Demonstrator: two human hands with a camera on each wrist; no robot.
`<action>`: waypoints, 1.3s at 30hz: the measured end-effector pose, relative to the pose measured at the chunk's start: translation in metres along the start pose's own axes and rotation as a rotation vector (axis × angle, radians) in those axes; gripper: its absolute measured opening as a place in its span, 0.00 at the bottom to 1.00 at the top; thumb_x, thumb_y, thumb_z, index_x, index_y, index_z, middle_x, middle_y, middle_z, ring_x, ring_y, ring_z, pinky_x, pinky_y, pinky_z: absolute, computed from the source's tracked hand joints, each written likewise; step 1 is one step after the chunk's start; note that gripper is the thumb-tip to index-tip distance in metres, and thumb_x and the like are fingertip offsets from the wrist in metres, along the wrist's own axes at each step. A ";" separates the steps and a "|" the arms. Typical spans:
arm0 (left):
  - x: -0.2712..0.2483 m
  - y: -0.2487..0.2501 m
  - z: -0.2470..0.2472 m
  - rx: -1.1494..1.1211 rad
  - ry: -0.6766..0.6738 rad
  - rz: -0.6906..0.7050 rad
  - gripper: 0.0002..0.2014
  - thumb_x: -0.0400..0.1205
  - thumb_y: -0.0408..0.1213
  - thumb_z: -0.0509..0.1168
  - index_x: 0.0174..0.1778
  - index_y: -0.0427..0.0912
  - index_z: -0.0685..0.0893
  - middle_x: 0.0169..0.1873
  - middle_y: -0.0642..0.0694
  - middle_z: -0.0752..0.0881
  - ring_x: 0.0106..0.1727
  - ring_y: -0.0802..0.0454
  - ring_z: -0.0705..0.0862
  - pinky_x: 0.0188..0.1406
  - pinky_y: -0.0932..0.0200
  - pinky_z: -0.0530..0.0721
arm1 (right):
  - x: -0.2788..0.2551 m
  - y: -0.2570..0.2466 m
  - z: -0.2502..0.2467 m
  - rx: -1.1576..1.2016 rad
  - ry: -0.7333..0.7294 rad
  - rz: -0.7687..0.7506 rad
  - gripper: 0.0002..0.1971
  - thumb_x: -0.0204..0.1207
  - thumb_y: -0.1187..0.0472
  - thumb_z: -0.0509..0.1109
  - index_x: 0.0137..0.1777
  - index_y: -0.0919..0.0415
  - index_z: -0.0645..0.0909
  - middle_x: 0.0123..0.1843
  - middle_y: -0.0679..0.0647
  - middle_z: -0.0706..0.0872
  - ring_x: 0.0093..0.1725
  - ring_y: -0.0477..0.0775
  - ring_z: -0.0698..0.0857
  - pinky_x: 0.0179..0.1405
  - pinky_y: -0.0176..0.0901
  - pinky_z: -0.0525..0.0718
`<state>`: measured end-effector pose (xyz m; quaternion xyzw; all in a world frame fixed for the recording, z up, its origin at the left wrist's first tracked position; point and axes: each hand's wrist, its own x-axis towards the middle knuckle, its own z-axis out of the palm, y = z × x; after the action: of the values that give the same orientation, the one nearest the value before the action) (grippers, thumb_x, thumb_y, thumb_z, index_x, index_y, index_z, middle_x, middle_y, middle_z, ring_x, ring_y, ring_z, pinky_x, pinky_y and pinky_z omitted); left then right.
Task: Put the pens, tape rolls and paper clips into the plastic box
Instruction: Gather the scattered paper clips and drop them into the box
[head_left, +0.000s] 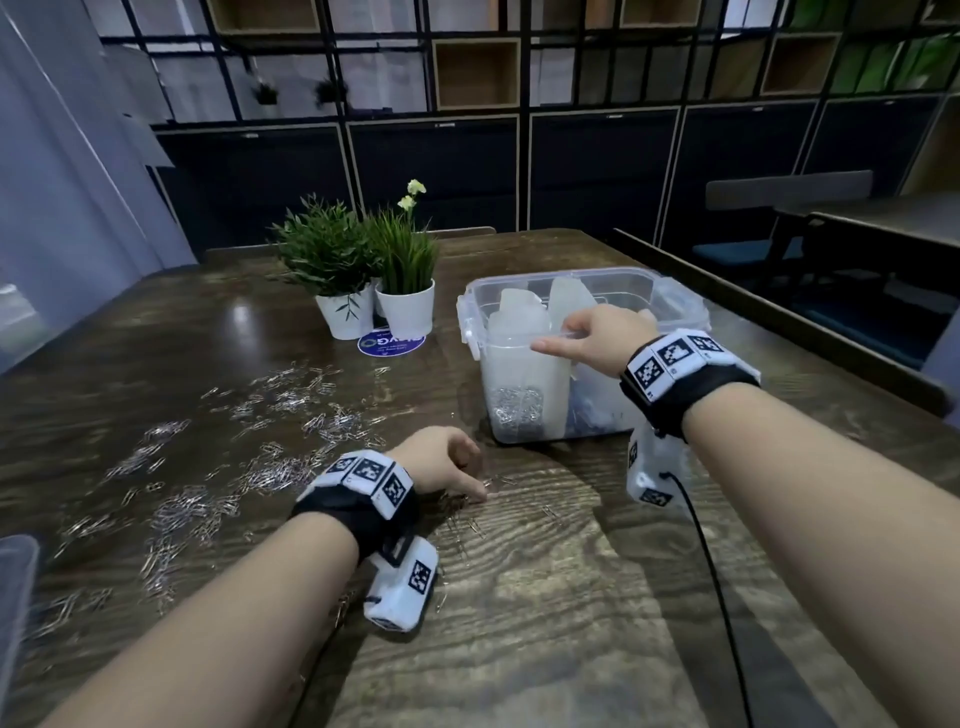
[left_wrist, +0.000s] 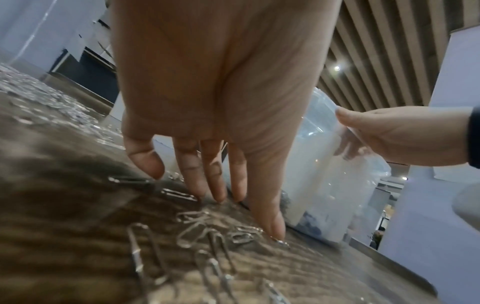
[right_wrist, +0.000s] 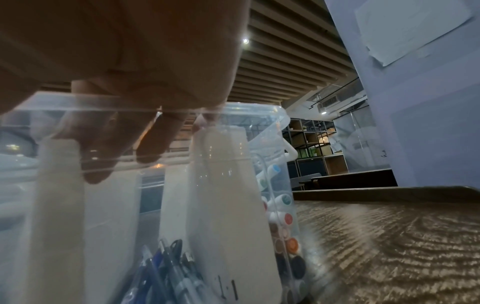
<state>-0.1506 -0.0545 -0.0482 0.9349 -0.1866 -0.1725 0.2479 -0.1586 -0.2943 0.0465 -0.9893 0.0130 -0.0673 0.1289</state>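
while right hand (head_left: 597, 338) grips plastic box (head_left: 675, 306) rim, paper clips (head_left: 517, 410), pens (right_wrist: 166, 267) inside; left hand (head_left: 441, 462) open.

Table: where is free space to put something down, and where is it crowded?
Bare wood lies on the table between the forearms, near the plastic box, and along the far left edge beside the potted plants. Paper clips crowd the left side around the left hand.

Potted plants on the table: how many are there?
2. Both potted plants stand side by side at the far side of the table, left of the plastic box: a bushy one and a flowering one just right of it.
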 end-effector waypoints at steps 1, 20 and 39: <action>0.004 0.002 0.002 0.009 -0.004 0.015 0.27 0.66 0.46 0.82 0.60 0.47 0.84 0.53 0.52 0.86 0.55 0.56 0.84 0.60 0.62 0.80 | 0.002 0.000 0.000 0.006 -0.002 0.005 0.26 0.71 0.23 0.58 0.37 0.46 0.76 0.42 0.44 0.86 0.54 0.52 0.82 0.70 0.59 0.63; 0.024 0.018 0.000 0.149 -0.055 0.203 0.07 0.75 0.40 0.75 0.41 0.48 0.82 0.31 0.59 0.80 0.32 0.66 0.77 0.33 0.73 0.71 | 0.006 0.008 -0.014 0.093 -0.114 -0.055 0.24 0.78 0.36 0.65 0.53 0.59 0.82 0.48 0.51 0.87 0.52 0.53 0.83 0.55 0.48 0.80; 0.013 0.055 0.013 0.175 -0.201 0.426 0.11 0.73 0.40 0.77 0.49 0.45 0.85 0.33 0.59 0.84 0.36 0.65 0.81 0.36 0.78 0.74 | 0.006 0.015 -0.013 0.183 -0.122 -0.079 0.18 0.79 0.41 0.68 0.47 0.57 0.86 0.41 0.47 0.86 0.45 0.48 0.83 0.47 0.42 0.76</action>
<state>-0.1588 -0.1096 -0.0324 0.8706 -0.4172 -0.1918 0.1768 -0.1549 -0.3126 0.0553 -0.9754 -0.0403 -0.0130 0.2165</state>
